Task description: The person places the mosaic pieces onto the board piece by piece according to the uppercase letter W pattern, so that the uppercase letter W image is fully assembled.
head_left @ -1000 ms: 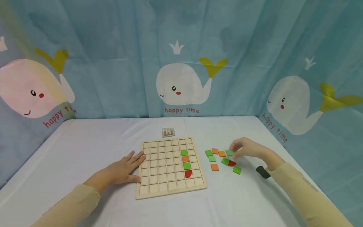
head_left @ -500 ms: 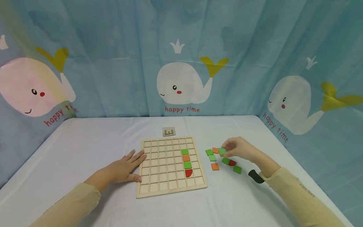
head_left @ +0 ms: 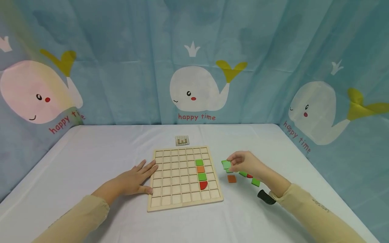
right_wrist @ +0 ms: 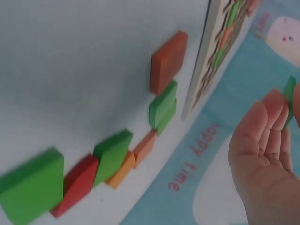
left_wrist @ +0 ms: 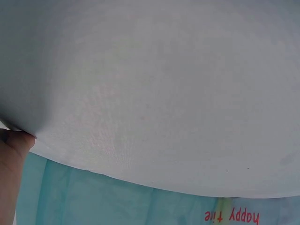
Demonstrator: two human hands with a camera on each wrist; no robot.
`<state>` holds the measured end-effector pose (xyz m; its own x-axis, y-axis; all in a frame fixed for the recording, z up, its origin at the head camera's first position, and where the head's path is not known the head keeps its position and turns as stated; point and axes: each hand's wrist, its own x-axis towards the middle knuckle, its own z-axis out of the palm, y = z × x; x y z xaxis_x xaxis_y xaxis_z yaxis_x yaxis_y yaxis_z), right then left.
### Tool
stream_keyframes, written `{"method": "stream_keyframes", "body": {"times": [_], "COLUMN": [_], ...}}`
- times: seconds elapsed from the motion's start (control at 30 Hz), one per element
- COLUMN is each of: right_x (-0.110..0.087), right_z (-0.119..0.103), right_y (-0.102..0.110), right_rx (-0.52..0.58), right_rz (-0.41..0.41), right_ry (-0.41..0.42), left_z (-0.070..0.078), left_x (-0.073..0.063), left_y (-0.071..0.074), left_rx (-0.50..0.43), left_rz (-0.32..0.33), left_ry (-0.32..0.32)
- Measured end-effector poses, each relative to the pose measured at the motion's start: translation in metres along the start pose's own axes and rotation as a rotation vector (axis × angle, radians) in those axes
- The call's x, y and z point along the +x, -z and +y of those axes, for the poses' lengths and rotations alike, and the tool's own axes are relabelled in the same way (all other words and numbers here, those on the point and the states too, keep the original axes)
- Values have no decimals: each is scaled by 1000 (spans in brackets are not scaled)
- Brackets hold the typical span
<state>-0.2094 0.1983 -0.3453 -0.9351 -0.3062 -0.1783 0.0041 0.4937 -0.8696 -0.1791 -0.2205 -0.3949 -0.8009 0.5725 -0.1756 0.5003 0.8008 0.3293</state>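
Note:
My right hand (head_left: 247, 165) pinches a green square tile (head_left: 226, 164) between thumb and fingers, raised above the loose tiles to the right of the board. In the right wrist view the same hand (right_wrist: 267, 154) shows that green tile (right_wrist: 289, 96) edge-on at the fingertips. A wooden grid board (head_left: 185, 205) lies mid-table. One column of it holds a green tile (head_left: 199, 162), an orange tile (head_left: 200, 169), another green tile (head_left: 202, 177) and a red quarter-round piece (head_left: 203, 185). My left hand (head_left: 133, 180) rests with fingers spread at the board's left edge.
Loose tiles lie right of the board: an orange square (head_left: 232, 179), a green square (head_left: 256, 182), a red piece (right_wrist: 77, 183) and several others, partly hidden by the right hand in the head view. A small pattern card (head_left: 182, 140) lies behind the board. A whale-print curtain (head_left: 133, 67) surrounds the table.
Pinching the green tile, my right hand has moved left across the loose tiles toward the board. My left hand stays at the board's edge.

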Motion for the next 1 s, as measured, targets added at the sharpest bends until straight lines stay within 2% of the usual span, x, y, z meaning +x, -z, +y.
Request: {"method": "stream_keyframes", "body": {"times": [0.2,0.67,0.8,1.0], "right_x": [-1,3,3,4], "right_z": [1,-2,-2,-4], "right_y": [-13,-45,-53,-66], "right_rx": [106,34,36,55], "right_rz": [-41,-15,-42,-123], "right_ry": [-10,7,18,55], "left_z": [0,1,0,-2], "left_x": [1,1,1,1], "left_y": [-1,0,-1,-2], "left_rx": [2,1,3,10], "left_rz": [-4,1,8,6], "left_ry": [-3,6,-1,-1]}}
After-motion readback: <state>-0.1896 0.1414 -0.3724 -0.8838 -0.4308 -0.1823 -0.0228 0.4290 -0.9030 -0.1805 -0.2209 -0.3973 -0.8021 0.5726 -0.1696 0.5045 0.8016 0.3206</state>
